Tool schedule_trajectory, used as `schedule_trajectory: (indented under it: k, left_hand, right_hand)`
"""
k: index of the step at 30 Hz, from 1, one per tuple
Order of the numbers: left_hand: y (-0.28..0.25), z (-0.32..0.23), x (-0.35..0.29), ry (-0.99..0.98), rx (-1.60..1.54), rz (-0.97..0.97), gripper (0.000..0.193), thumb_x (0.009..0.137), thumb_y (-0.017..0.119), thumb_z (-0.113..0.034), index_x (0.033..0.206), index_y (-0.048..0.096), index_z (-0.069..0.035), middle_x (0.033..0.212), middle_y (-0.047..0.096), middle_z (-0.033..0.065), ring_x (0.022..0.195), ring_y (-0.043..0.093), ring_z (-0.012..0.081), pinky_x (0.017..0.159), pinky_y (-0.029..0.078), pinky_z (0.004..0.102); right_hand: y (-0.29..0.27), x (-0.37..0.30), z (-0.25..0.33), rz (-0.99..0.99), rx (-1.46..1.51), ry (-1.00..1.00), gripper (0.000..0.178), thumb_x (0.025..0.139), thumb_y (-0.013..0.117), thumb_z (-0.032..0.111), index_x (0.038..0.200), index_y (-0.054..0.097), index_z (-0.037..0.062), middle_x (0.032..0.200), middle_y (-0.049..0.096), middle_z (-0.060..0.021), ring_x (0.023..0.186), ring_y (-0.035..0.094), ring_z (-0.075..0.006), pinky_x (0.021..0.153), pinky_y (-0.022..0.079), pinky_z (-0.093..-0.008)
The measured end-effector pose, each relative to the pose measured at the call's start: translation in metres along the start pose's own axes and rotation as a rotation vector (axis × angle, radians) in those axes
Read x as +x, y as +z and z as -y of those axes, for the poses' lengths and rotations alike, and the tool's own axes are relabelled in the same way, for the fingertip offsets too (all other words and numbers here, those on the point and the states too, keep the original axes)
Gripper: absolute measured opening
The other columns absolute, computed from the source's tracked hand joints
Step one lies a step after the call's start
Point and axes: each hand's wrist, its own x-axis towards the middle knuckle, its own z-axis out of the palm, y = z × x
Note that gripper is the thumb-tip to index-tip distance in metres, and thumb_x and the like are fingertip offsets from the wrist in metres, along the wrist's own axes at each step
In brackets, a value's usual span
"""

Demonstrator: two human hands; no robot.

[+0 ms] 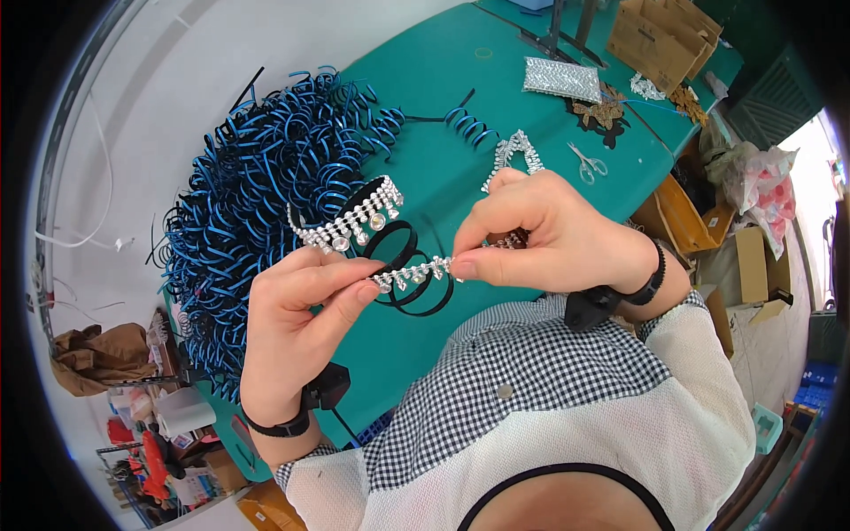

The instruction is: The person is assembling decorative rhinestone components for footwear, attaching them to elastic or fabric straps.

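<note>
A silver rhinestone trim (414,276) with dangling drops stretches between my two hands. My left hand (305,305) pinches it together with a curled black ribbon (403,243) between thumb and fingers. My right hand (540,232) pinches the trim's other side between thumb and forefinger. From the left hand, a finished-looking length of rhinestone trim on black band (359,217) loops upward. Past my right hand, more silver trim (518,150) lies in a loop on the green table. Loose black ribbon coils hang beneath the stretched part.
A large heap of blue-and-black curled ribbon (266,195) covers the table's left side. Small scissors (587,164) lie right of my hands on the green table (425,53). Beyond are a silver packet (562,80), gold-brown appliques (602,115) and a cardboard box (660,40).
</note>
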Motion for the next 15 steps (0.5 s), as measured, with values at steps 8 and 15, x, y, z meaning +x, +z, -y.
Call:
schedule_trajectory:
  k: [8,15]
  left_hand:
    - [-0.0020,-0.0062,-0.0021,0.031,0.002,-0.019,0.019,0.064,0.072,-0.004,0.083,0.070,-0.002,0.065,0.061,0.0040,0.056,0.050,0.0088,0.050,0.035,0.0212]
    - [-0.0050,-0.0060,-0.0015,0.067,-0.047,0.062,0.021,0.061,0.075,-0.008,0.081,0.071,-0.004,0.061,0.064,0.0037,0.052,0.046,0.0071,0.048,0.031,0.0222]
  right_hand:
    - [-0.0038,-0.0009,-0.0015,-0.033,0.010,-0.096,0.008,0.075,0.069,0.017,0.075,0.067,0.0085,0.057,0.056,0.0035,0.054,0.040,-0.0098,0.061,0.032,-0.0249]
    - [-0.0084,0.0007,-0.0005,-0.007,-0.035,-0.106,0.010,0.074,0.070,0.018,0.075,0.067,0.0086,0.056,0.054,0.0033,0.053,0.040,-0.0093,0.060,0.032,-0.0244]
